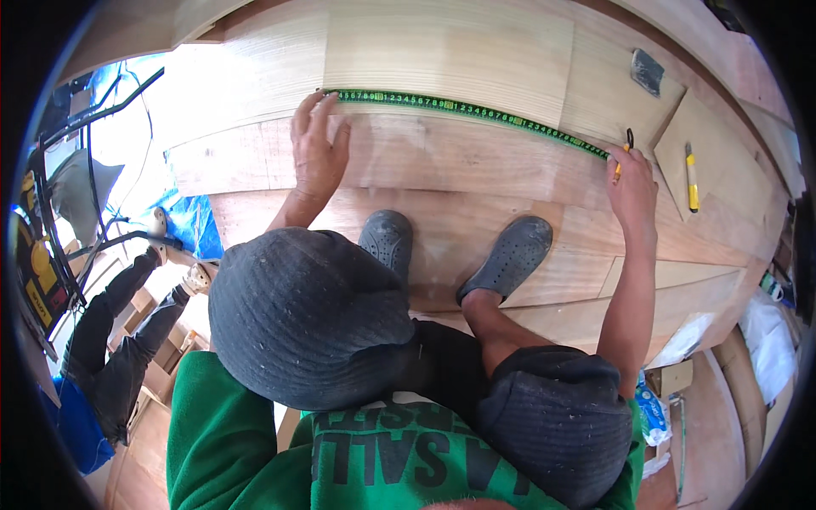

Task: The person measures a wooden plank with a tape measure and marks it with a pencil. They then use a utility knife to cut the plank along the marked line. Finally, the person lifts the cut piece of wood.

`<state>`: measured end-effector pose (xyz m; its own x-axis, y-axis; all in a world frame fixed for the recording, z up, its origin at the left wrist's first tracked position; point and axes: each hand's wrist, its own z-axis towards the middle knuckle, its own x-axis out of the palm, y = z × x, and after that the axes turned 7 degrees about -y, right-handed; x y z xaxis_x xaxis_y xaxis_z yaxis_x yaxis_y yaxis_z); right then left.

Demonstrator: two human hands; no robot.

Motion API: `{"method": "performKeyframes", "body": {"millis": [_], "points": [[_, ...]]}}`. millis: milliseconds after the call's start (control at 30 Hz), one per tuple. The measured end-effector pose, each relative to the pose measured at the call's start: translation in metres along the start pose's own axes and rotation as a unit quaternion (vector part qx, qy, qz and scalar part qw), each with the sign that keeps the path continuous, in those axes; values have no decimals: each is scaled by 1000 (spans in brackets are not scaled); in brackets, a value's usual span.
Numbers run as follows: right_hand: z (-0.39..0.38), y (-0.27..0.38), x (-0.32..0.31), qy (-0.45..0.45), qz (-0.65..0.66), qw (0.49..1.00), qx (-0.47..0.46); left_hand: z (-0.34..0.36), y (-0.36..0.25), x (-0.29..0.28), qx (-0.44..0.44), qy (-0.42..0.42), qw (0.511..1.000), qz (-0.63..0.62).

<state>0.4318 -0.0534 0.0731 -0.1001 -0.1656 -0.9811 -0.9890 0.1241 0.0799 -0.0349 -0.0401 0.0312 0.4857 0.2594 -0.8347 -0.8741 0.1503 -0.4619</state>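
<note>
A green tape measure blade (448, 105) stretches across pale plywood boards (450, 51). My left hand (318, 151) holds its left end against the wood with the fingertips, the thumb standing apart. At the other end my right hand (634, 183) is closed on the tape measure. A yellow-orange piece shows between its fingers and a small black loop sticks up beside them; what these belong to is not clear. To the right of that hand a yellow utility knife (691, 180) lies on a loose plywood piece (722, 161). Farther back is a dark flat block (647, 71).
My feet, in grey clogs (507, 255), stand on the boards near the tape. Another person's legs (127, 357) show at the left, by a black metal frame (89, 170) and blue sheeting (194, 225). White plastic bags (765, 344) and an opened cardboard box (671, 378) are at the right.
</note>
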Motion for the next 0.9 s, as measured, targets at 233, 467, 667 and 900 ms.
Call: {"method": "performKeyframes", "body": {"millis": [233,467,667,900], "points": [[8,-2,3,8,-16,1000,0,-10,-16,21,148,107,979,89],[18,-18,6,-45,-38,998,-38,-21,-11,43,149,115,980,68],[26,-16,8,-25,5,998,-60,-19,-10,33,141,138,977,77],[28,-25,19,-60,7,995,-74,-20,-12,42,128,128,981,73]]}}
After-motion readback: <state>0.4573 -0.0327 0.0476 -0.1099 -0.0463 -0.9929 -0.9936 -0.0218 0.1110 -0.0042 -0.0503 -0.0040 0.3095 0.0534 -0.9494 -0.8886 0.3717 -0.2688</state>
